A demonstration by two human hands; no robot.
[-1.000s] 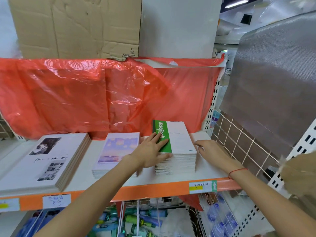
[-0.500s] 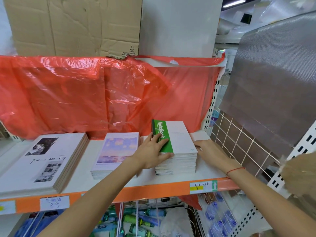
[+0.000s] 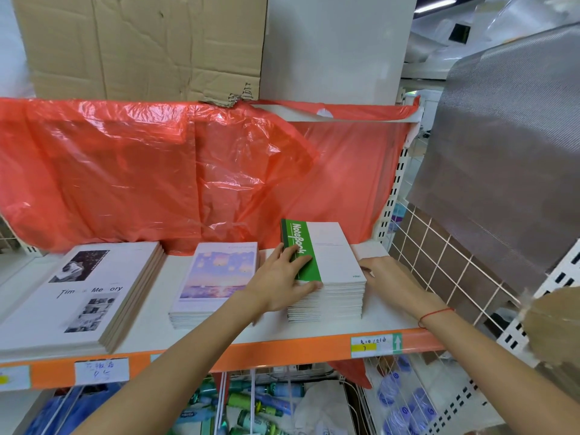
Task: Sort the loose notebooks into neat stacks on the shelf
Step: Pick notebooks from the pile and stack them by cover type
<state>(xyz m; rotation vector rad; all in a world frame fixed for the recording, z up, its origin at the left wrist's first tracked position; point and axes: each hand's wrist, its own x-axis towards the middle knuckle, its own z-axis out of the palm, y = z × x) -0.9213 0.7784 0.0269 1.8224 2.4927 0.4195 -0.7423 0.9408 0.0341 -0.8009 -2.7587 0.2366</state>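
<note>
Green-spined NoteBook stack [image 3: 329, 271] sits on the white shelf [image 3: 386, 318], right of centre. Left hand [image 3: 282, 282] lies at its 9 o'clock, fingers straight across the cover and edge. Right hand [image 3: 387, 279] touches its 3 o'clock side, fingers relaxed. Pastel notebook stack [image 3: 216, 277] just beside, further out at 9 o'clock; red plastic sheet [image 3: 150, 174] at 12 o'clock.

Bright, even light comes from overhead; a ceiling strip lamp [image 3: 434, 7] glows at upper right. Glare streaks the orange plastic sheet [image 3: 157, 171]. Shadows are soft and faint. Wide-angle distortion bends the shelf [image 3: 282, 351] edge, and the corners look smeared and soft.
</note>
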